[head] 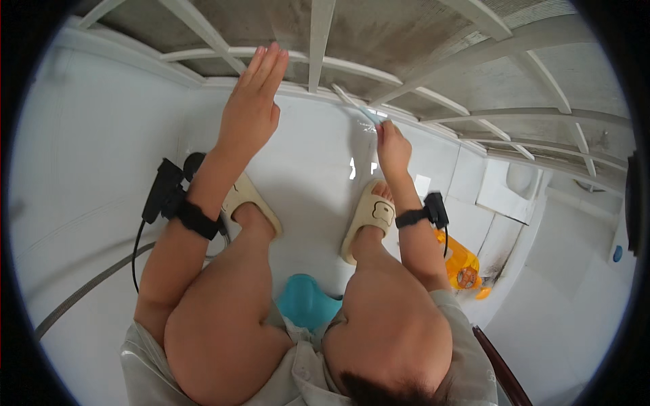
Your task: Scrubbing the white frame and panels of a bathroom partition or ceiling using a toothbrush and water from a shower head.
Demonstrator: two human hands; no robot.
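Note:
My right hand (394, 149) grips the light-blue handle of a small brush (369, 114), perhaps a toothbrush. Its pale head reaches up and left to the bottom rail of a white-framed lattice partition (318, 45) with stained panes. My left hand (251, 104) is raised at the left of the brush, back towards the camera, fingers together and straight. Its fingertips lie over the lattice bars; whether they touch is not clear. Nothing shows in that hand. A black strap with a device sits on each forearm.
Beige slippers are on my feet, on a white floor (315, 167). A teal plastic object (306, 300) lies between my legs. At the right are an orange bottle (462, 261), a white squat toilet (513, 182) and a dark red pole (500, 363). A grey hose (91, 289) runs at left.

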